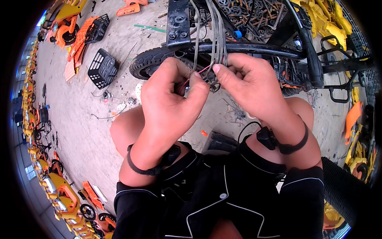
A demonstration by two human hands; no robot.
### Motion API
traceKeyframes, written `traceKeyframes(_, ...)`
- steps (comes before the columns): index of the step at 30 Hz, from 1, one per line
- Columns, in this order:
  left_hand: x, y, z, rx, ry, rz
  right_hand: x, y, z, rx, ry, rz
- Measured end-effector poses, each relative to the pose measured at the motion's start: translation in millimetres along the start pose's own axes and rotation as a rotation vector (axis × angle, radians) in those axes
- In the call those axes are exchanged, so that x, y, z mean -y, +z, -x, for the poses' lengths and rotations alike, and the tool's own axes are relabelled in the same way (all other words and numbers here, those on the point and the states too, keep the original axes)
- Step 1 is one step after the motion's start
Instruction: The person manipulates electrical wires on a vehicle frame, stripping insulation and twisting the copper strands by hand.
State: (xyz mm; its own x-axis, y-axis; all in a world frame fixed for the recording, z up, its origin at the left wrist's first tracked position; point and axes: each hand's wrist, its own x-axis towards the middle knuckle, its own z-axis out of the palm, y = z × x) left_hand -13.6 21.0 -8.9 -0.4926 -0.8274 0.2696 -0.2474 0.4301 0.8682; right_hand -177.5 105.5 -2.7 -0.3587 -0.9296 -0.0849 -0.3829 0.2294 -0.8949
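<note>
Both my hands are up at the black frame (254, 48) of a scooter or small motorbike, at a bundle of grey cables (217, 30) that hangs down over it. My left hand (171, 89) is closed, thumb against the fingers, on a thin red wire (206, 68). Close beside it, my right hand (248, 79) pinches the grey cables between thumb and curled fingers. Some of the fingertips are hidden behind the hands. Behind my left hand a black tyre (149, 59) shows under the frame.
A black plastic basket (102, 68) lies on the concrete floor to the left, near orange panels (81, 40). Rusty metal parts (258, 16) are heaped beyond the frame. Yellow panels (326, 22) pile up at the right. Yellow scooters (63, 191) line the left side.
</note>
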Motion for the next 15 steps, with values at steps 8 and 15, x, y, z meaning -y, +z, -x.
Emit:
traceKeyframes(8,-0.5,0.3,1.6,0.003,0.003,0.004,5.9,-1.5,3.6,-0.104,-0.051,0.137)
traceKeyframes(15,-0.2,1.7,1.3,-0.003,0.011,0.026,5.3,-0.5,7.3,-0.209,-0.171,0.127)
